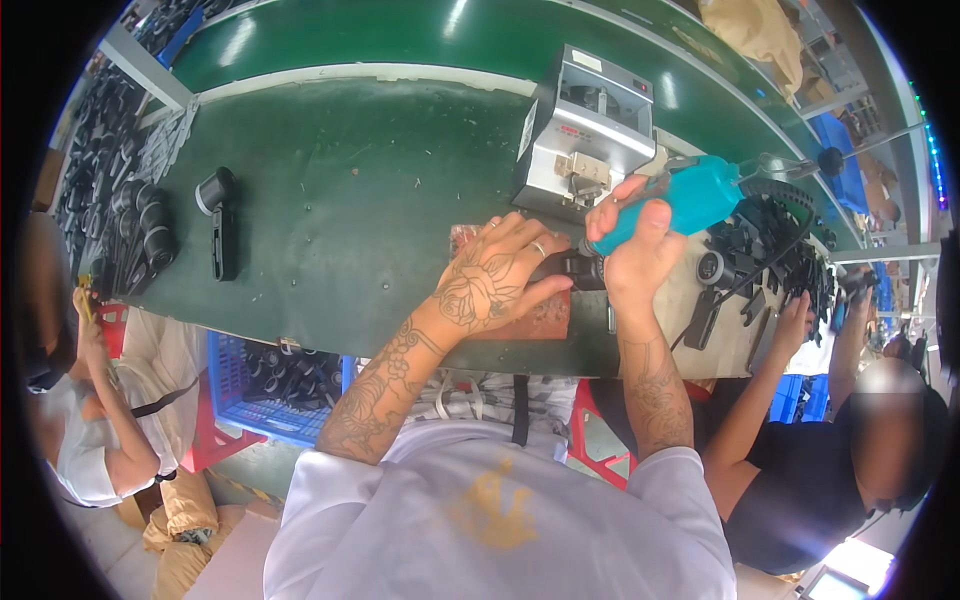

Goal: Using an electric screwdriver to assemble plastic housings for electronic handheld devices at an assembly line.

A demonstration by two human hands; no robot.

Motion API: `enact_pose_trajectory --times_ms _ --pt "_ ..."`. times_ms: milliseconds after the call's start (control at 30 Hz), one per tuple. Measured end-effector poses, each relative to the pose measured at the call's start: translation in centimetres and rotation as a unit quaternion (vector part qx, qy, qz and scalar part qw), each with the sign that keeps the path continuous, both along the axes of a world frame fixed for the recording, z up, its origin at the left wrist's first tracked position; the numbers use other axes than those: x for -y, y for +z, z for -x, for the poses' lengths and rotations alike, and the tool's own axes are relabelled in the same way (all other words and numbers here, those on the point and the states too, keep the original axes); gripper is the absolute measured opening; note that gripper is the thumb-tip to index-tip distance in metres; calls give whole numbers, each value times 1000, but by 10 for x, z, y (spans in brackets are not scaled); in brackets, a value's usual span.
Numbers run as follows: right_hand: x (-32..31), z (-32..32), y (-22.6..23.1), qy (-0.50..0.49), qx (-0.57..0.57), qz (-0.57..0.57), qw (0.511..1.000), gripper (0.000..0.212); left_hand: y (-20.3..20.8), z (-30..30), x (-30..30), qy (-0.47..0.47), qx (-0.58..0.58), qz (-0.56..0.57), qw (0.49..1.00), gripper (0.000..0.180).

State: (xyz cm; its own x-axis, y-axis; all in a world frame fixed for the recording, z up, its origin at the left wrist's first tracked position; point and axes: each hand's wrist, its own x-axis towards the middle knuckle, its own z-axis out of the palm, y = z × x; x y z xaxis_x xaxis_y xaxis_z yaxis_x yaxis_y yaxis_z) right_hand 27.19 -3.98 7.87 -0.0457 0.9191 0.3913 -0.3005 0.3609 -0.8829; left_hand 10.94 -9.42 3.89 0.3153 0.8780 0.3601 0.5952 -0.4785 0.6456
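Note:
My right hand (638, 262) is wrapped round a teal power screwdriver (690, 203), which hangs from a cord above the bench. Its tip points down toward a black plastic part (580, 268). My left hand (495, 272) holds that part steady against a reddish pad (530, 322), thumb along its near side. Much of the part is hidden under my fingers, and the exact contact of the tip cannot be made out. Just beyond both hands stands a silver and black screw feeder (590, 130).
Black tool-like parts (715, 268) lie heaped on the right, close to a co-worker (830, 470). A black assembled piece (222, 225) rests at the left, near a further pile (140, 230). Below the bench is a blue crate (280, 380) of parts. Another person (110, 400) works at far left.

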Motion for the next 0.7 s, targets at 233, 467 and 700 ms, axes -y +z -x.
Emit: enact_pose_trajectory --times_ms 233,467,700 --pt "-2 1 -8 -13 44 1 999 52 2 -3 -1 13 -30 -4 999 37" --pt "-3 -1 -3 -23 47 11 999 53 1 -1 0 1 -30 -12 999 39" --pt "-32 20 24 -66 23 -80 994 42 2 2 2 -15 -38 -15 999 46"
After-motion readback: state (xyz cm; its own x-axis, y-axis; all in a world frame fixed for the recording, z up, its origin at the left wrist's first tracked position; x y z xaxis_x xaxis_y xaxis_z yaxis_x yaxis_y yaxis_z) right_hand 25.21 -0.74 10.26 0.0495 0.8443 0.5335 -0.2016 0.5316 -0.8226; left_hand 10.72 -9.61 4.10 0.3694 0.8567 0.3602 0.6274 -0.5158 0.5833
